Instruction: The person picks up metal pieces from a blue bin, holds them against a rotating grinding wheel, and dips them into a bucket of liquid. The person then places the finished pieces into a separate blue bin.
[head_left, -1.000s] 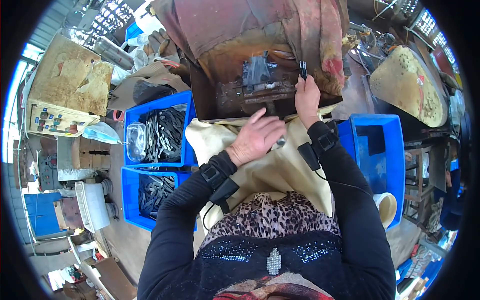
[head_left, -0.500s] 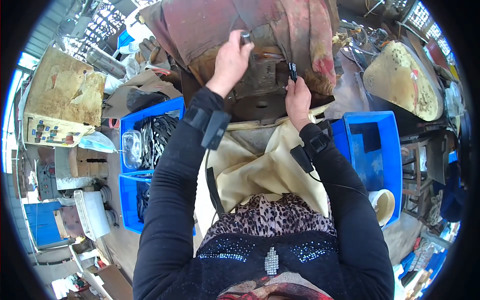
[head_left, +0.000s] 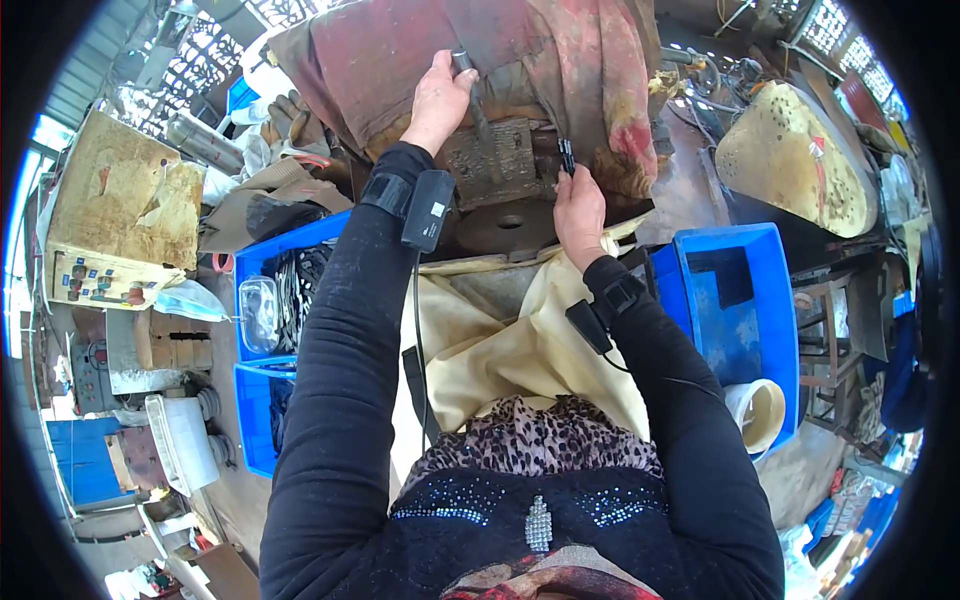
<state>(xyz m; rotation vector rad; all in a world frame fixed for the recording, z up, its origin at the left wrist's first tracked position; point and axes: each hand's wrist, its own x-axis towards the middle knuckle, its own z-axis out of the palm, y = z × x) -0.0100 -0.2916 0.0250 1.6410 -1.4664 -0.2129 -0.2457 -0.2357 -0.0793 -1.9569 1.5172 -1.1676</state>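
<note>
My left hand (head_left: 436,104) is closed around the upper end of a dark metal lever (head_left: 481,122), whose shaft runs down to a worn metal block (head_left: 508,160). Below that block lies a round dark disc (head_left: 487,234) with a hole in its middle. To its right, my right hand (head_left: 579,214) pinches a few slim black pieces (head_left: 567,156), their tips pointing up beside the block. Their exact kind is too small to tell. A stained reddish cloth (head_left: 420,55) drapes over the machine behind both hands.
Blue bins (head_left: 246,408) at my left hold dark, thin strips and a clear plastic container (head_left: 260,314). A larger blue bin (head_left: 772,330) stands at my right, with a cream cylinder (head_left: 763,416) at its near end. Cream cloth (head_left: 500,350) covers my lap.
My left hand has moved farther away and a little left with the lever, and more of the lever's shaft now shows. My right hand keeps almost the same place beside the block.
</note>
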